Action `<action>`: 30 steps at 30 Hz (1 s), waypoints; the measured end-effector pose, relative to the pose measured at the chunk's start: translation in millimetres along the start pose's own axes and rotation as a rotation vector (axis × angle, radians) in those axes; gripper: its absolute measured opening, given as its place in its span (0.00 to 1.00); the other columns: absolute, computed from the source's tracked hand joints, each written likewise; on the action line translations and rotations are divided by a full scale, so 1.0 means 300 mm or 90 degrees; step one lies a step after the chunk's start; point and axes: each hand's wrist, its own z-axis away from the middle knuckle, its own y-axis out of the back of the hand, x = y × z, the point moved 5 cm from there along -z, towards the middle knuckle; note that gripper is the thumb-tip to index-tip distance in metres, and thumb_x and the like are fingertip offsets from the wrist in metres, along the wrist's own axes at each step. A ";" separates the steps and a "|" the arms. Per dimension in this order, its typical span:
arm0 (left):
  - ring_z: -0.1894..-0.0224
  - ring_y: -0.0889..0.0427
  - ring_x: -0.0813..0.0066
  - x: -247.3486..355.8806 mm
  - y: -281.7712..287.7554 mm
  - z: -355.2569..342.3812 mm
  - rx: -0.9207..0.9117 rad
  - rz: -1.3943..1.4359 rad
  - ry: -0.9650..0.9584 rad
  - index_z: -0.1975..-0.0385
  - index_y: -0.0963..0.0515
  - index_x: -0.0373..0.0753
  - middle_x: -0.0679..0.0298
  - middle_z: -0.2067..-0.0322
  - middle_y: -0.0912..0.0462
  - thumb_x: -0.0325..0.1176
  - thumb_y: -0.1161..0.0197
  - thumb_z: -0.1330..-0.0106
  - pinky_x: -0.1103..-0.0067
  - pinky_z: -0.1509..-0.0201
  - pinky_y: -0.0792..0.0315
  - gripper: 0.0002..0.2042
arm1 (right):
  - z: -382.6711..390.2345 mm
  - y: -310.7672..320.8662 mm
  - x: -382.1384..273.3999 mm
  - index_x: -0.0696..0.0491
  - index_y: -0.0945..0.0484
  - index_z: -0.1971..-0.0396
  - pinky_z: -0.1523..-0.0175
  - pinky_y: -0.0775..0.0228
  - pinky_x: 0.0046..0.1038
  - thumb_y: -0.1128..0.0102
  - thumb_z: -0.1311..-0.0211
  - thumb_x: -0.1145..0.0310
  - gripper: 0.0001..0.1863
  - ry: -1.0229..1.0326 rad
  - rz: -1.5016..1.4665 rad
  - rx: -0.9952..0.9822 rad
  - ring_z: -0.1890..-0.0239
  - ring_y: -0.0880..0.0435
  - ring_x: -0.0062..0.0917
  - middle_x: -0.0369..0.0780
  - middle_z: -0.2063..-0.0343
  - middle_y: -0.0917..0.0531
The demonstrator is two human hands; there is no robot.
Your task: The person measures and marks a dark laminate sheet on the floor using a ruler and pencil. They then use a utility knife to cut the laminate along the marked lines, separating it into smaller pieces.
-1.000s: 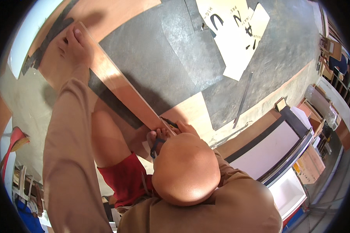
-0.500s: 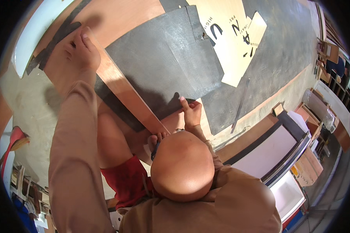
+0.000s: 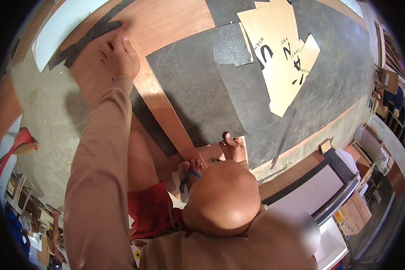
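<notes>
My left hand (image 3: 121, 56) is closed at the far end of a long reddish wooden strip (image 3: 164, 105), thumb along its edge and fingers curled. The strip lies slantwise over a dark grey flexible sheet (image 3: 189, 85). Its near end is beside my foot (image 3: 191, 173), which wears a dark-strapped sandal. Just beyond my bent knee, my right hand (image 3: 234, 146) is at the sheet's near right corner. Thumb and fingers are closed around something small and dark; what it is cannot be made out. The knee hides part of that hand's arm.
Pale wooden panels (image 3: 279, 54) with black lettering lie on the larger dark surface (image 3: 333, 58). A thin dark strip (image 3: 284, 139) rests nearer me. Black off-cuts (image 3: 83, 42) lie beyond my left hand. A dark-framed panel (image 3: 301, 180) stands to the right, a red-and-tan object (image 3: 22, 141) to the left.
The whole view has shifted, moving things right and down. The sheet's right edge has drawn left, away from the pale panels. My left hand stays on the strip; my right hand remains near the corner.
</notes>
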 end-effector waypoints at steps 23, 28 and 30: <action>0.47 0.30 0.51 0.005 0.003 0.000 0.036 -0.069 -0.064 0.37 0.24 0.59 0.56 0.49 0.30 0.48 0.50 0.21 0.53 0.41 0.38 0.17 | 0.183 -0.035 0.018 0.57 0.18 0.44 0.33 0.27 0.39 0.31 0.30 0.74 0.17 0.037 0.062 -0.021 0.43 0.17 0.32 0.42 0.47 0.15; 0.47 0.31 0.51 -0.003 0.006 -0.012 0.035 -0.081 -0.067 0.37 0.23 0.58 0.54 0.49 0.30 0.47 0.49 0.21 0.53 0.41 0.38 0.17 | 0.193 0.035 0.039 0.59 0.19 0.44 0.36 0.26 0.35 0.31 0.30 0.74 0.17 -0.057 0.134 0.021 0.45 0.17 0.32 0.42 0.48 0.14; 0.47 0.31 0.50 -0.006 0.008 -0.002 0.032 -0.084 -0.061 0.37 0.23 0.57 0.54 0.50 0.30 0.47 0.50 0.21 0.53 0.40 0.38 0.18 | 0.204 0.017 0.035 0.60 0.20 0.44 0.39 0.25 0.33 0.31 0.30 0.73 0.17 -0.025 0.268 0.021 0.47 0.17 0.30 0.42 0.50 0.14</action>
